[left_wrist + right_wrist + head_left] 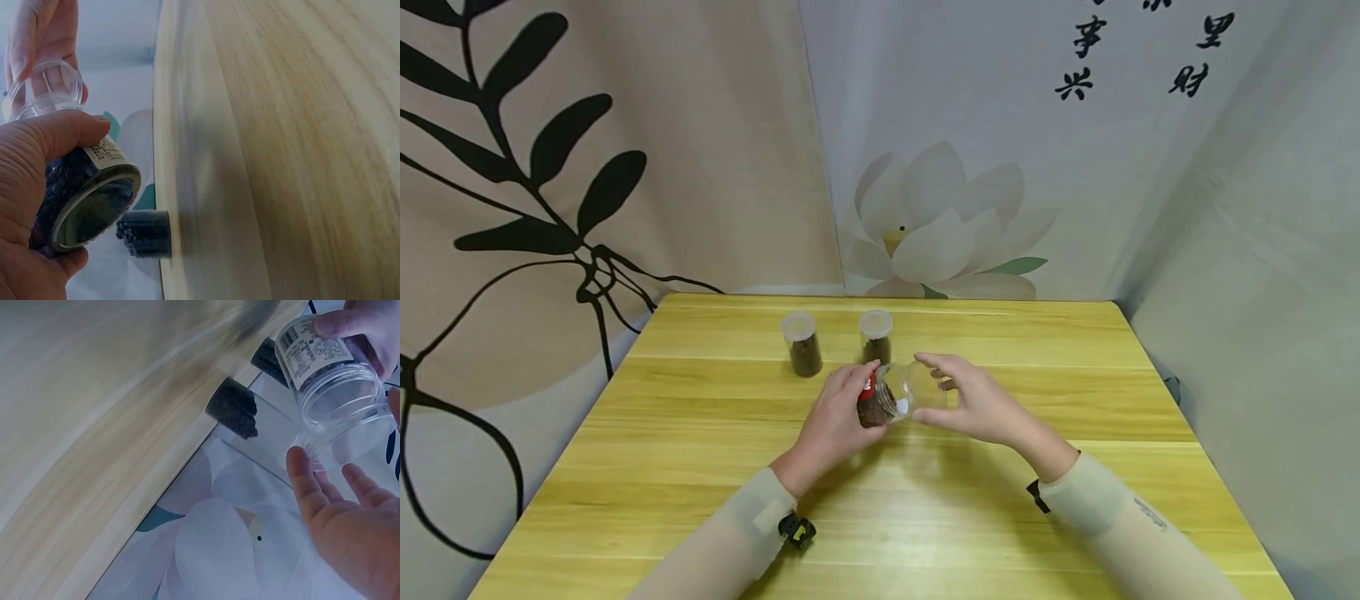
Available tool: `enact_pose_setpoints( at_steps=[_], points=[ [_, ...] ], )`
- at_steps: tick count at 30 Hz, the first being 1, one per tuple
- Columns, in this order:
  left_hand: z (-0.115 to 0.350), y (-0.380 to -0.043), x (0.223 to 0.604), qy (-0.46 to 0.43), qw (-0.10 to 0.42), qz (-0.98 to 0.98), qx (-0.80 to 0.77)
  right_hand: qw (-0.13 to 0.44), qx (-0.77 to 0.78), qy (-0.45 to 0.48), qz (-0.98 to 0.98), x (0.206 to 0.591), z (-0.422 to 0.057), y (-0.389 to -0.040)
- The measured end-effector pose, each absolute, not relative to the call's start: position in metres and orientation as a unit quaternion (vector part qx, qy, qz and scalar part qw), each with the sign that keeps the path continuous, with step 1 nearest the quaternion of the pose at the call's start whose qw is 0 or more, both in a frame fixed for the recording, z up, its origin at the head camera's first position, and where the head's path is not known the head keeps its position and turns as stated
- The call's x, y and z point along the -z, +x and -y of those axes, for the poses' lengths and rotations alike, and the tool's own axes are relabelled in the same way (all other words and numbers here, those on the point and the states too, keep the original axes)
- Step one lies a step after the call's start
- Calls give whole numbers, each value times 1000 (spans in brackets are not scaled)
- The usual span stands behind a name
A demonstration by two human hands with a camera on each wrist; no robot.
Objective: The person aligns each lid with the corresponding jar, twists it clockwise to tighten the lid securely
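My left hand (835,417) grips a clear jar (872,408) round its body, tilted with its threaded mouth toward the right. Dark coffee-like beans (57,178) lie inside the jar near its base. A red label patch shows in the head view, and a white printed label (319,353) in the right wrist view. My right hand (981,404) holds a clear, round-rimmed lid-like piece (359,437) between thumb and fingers. This piece is see-through and sits right at the jar's mouth, overlapping it in the right wrist view.
Two more capped jars (805,354) (876,346), partly filled with dark beans, stand upright behind my hands. The wooden table (715,450) ends at a curtain with a lotus print (947,217). Fabric (1247,292) hangs along the right side too.
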State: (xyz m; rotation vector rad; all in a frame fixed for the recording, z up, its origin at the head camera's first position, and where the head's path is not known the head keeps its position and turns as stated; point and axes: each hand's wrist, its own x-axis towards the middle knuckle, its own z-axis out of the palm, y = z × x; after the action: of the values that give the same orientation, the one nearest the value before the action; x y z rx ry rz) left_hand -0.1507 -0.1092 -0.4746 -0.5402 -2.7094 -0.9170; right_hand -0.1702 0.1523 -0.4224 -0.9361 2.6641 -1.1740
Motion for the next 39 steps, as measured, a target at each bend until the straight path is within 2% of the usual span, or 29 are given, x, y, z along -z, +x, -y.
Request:
enact_pose_setpoints(
  at_steps=[30,39],
  points=[
    [107,-151,475,-222,151,921,283,40,398,-326,-856,427,-137,-170],
    [107,-151,474,-217,137,923,287,47,397,-324,-857,429,-138,-172]
  ],
)
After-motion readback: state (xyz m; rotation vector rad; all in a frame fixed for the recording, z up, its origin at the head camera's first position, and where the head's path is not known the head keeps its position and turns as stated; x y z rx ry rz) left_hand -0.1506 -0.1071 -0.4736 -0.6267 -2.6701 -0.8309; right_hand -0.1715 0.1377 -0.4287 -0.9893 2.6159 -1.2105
